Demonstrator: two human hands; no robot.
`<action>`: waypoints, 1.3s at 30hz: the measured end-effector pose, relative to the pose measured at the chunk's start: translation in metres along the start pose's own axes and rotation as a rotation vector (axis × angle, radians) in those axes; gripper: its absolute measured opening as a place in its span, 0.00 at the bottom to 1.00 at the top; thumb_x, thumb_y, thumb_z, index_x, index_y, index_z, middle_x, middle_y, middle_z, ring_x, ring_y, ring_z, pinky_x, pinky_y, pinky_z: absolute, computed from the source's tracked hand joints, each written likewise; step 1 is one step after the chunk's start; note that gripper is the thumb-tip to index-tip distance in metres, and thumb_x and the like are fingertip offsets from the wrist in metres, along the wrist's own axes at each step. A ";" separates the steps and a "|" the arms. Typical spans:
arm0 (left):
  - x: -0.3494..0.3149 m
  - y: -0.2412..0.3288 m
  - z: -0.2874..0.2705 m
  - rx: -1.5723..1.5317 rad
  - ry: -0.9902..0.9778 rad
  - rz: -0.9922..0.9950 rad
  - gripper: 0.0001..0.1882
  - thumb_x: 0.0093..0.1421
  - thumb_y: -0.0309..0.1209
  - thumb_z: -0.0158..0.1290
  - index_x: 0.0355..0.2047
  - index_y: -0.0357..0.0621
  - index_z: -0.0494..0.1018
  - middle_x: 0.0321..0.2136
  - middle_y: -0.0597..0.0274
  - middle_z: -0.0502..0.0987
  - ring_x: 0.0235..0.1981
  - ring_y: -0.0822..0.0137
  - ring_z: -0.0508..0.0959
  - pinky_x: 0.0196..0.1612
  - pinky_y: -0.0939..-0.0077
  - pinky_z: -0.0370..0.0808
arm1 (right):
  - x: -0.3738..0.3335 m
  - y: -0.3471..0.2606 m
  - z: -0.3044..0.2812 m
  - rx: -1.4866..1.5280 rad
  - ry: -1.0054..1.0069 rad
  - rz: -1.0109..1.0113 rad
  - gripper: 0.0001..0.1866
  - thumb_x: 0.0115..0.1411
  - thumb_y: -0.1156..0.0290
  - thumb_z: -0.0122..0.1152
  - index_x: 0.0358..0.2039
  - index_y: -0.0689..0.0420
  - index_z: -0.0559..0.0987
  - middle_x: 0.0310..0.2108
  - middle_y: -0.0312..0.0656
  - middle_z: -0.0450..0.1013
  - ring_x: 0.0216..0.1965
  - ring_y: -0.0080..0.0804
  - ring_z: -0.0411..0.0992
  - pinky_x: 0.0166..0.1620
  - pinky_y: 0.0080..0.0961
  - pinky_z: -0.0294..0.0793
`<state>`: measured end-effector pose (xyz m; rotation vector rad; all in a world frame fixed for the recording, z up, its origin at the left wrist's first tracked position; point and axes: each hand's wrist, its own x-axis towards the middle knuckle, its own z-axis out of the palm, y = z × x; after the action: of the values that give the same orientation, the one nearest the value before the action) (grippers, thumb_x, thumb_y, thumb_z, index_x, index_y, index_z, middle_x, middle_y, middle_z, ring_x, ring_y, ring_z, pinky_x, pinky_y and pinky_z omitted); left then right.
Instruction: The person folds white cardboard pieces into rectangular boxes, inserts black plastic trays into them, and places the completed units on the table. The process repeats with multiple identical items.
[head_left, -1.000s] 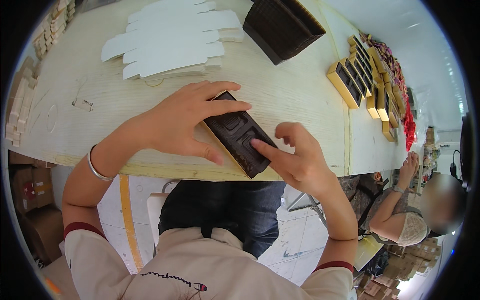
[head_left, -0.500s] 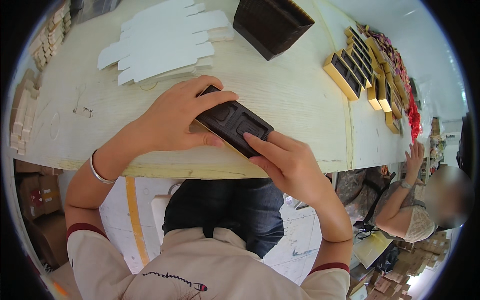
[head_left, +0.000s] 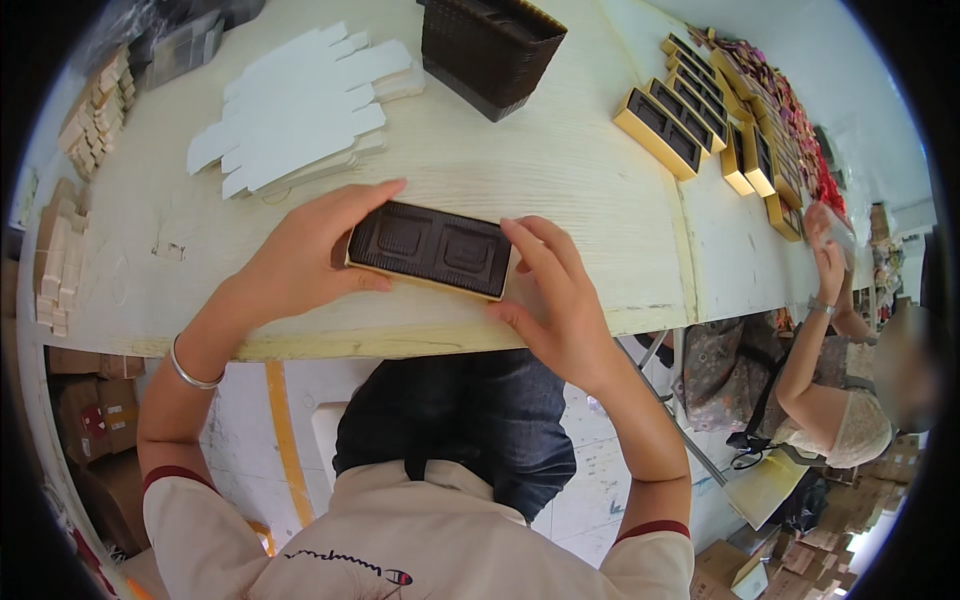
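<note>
Between my hands is a small gold box (head_left: 425, 279) with a dark brown plastic tray (head_left: 432, 243) seated in it. The tray has two square hollows. My left hand (head_left: 318, 250) grips the box's left end, with the thumb along the near side and the fingers around the far corner. At the right end, my right hand (head_left: 553, 295) has its fingertips on the far corner and its thumb by the near corner. Beyond the box stands a tall stack of nested brown trays (head_left: 485, 60). Flat white die-cut cartons (head_left: 290, 110) lie in a pile to the left.
Gold boxes with brown trays (head_left: 658, 130) stand in rows at the right of the table (head_left: 560, 190). Behind them lie red and purple packages (head_left: 790, 130). Another person's hand (head_left: 825, 250) is at the far right. Pale stacked pieces (head_left: 65, 260) line the left edge.
The box has turned from a steep slant to nearly level. My right fingers have left the tray's hollow and moved to the box's right end.
</note>
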<state>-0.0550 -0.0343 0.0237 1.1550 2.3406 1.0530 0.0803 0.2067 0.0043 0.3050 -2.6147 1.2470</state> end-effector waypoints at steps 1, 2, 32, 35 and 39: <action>-0.002 -0.001 0.003 0.013 0.006 0.017 0.44 0.40 0.28 0.70 0.59 0.43 0.65 0.51 0.53 0.72 0.51 0.56 0.72 0.54 0.70 0.69 | 0.002 0.000 -0.001 0.085 -0.012 0.037 0.37 0.47 0.80 0.69 0.59 0.56 0.66 0.53 0.49 0.60 0.44 0.40 0.68 0.46 0.29 0.72; -0.004 -0.003 0.005 0.025 0.012 0.033 0.43 0.39 0.29 0.70 0.58 0.42 0.65 0.50 0.53 0.72 0.51 0.56 0.73 0.54 0.70 0.69 | 0.003 0.003 -0.002 0.173 -0.048 0.065 0.36 0.48 0.82 0.68 0.59 0.57 0.66 0.53 0.48 0.59 0.43 0.38 0.69 0.45 0.28 0.72; -0.003 -0.039 -0.094 0.511 0.269 -0.083 0.13 0.56 0.28 0.58 0.41 0.36 0.75 0.31 0.51 0.79 0.29 0.52 0.78 0.35 0.63 0.72 | -0.012 0.045 -0.043 -0.274 0.282 0.065 0.22 0.52 0.80 0.63 0.49 0.61 0.75 0.56 0.52 0.65 0.51 0.47 0.69 0.52 0.34 0.70; -0.013 -0.007 -0.081 0.781 0.496 0.036 0.10 0.58 0.26 0.52 0.39 0.36 0.75 0.29 0.51 0.79 0.30 0.53 0.78 0.33 0.63 0.74 | -0.014 0.052 -0.043 -0.265 0.345 0.042 0.23 0.52 0.80 0.63 0.50 0.61 0.74 0.55 0.52 0.66 0.52 0.49 0.68 0.52 0.36 0.70; -0.045 0.030 -0.008 0.908 0.580 0.618 0.10 0.55 0.25 0.53 0.38 0.37 0.76 0.29 0.57 0.78 0.28 0.62 0.78 0.28 0.70 0.76 | -0.030 0.039 -0.040 -0.407 0.386 -0.187 0.26 0.52 0.68 0.67 0.52 0.58 0.73 0.54 0.54 0.67 0.52 0.51 0.68 0.51 0.40 0.70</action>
<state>-0.0152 -0.0611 0.0498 2.2487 3.1524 0.4540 0.1027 0.2645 -0.0083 0.2027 -2.3620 0.6177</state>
